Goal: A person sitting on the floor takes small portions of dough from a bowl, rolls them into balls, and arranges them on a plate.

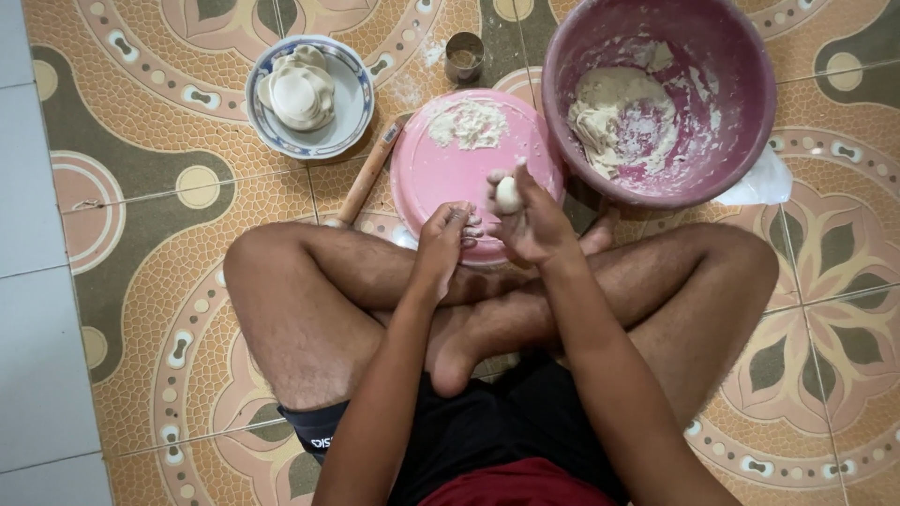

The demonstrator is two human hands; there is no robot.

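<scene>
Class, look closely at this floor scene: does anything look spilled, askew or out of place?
Yes: flour dusts the tiles between the metal cup and rolling pin. Dough smears the purple basin's wall. Otherwise nothing odd; the right hand holds a dough ball.

One head view — straight down, close over lap; floor (141,309) fills frame.

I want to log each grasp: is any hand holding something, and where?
The right hand holds a small dough ball at its fingertips. The left hand holds nothing visible.
</scene>
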